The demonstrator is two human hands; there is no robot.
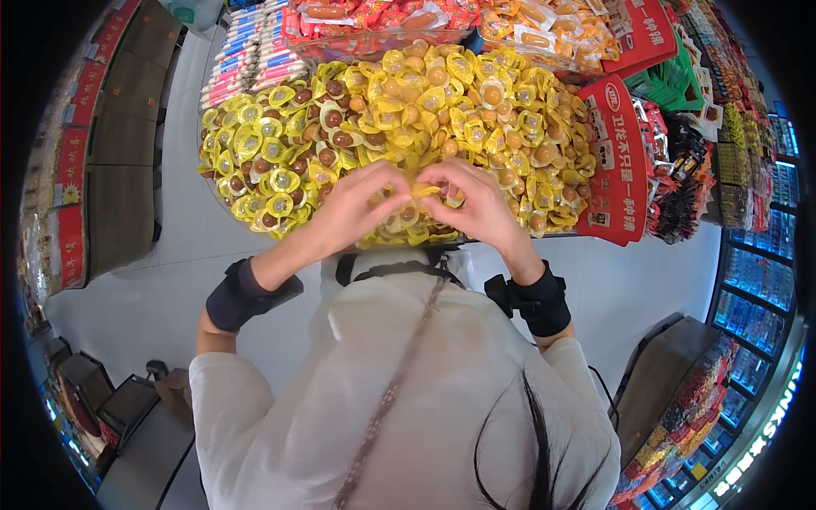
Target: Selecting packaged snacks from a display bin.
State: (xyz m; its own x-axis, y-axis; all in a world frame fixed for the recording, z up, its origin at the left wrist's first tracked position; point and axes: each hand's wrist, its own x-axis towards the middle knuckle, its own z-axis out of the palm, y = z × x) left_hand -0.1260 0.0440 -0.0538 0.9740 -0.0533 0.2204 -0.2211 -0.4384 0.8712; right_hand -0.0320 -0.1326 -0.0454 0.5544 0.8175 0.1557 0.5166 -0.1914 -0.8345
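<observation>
A wide heap of snack eggs in yellow wrappers (472, 115) lies before me, the eggs on its left side darker brown. Over the front of the heap, my left hand (373, 197) and my right hand (462, 197) almost meet at the fingertips. Between them they pinch a yellow plastic wrapper (426, 190). The fingers hide most of it, so I cannot tell whether an egg is inside.
Behind the heap stand clear bins of red-wrapped sausages (382, 41) and orange-wrapped snacks (548, 29). White-wrapped sticks (255, 57) are stacked at the back left. A red printed sign (612, 159) borders the right side. Brown display cabinets (124, 127) stand at the far left.
</observation>
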